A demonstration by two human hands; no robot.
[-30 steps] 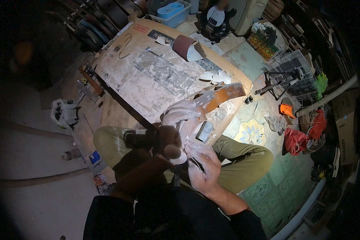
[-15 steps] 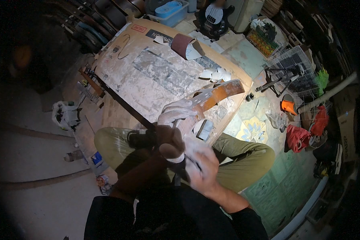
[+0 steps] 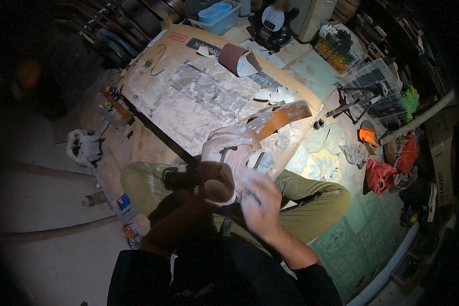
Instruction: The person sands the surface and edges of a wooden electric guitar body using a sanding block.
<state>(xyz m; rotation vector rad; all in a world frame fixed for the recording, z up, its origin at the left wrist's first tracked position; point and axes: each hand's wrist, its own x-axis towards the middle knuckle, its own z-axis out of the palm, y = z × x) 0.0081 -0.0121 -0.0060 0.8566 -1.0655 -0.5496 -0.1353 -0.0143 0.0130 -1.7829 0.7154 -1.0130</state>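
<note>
An electric guitar lies across my lap, its wooden body point(image 3: 283, 118) turned on edge, orange-brown and partly coated in pale dust. Its dark neck point(image 3: 158, 133) runs to the far left, ending in a headstock point(image 3: 118, 104) with tuners. My left hand point(image 3: 224, 140), white with dust, is closed over the body's edge. Against the near, rounded part of the body is my right hand point(image 3: 260, 199), its fingers smeared by motion; whether they hold anything is hidden. A pale rectangular block point(image 3: 263, 162) lies just beyond the right hand.
A dusty cardboard sheet point(image 3: 153, 109) covers the floor ahead. On it stand a curled brown sandpaper sheet point(image 3: 229, 57) and torn white scraps point(image 3: 275, 95). Farther off are a blue tub point(image 3: 224, 19) and a black guitar point(image 3: 273, 28). A wire rack point(image 3: 372, 81) and red bag point(image 3: 380, 176) sit right.
My right hand has shifted slightly up and to the right along the guitar body, still blurred. My left hand and the guitar have hardly moved.
</note>
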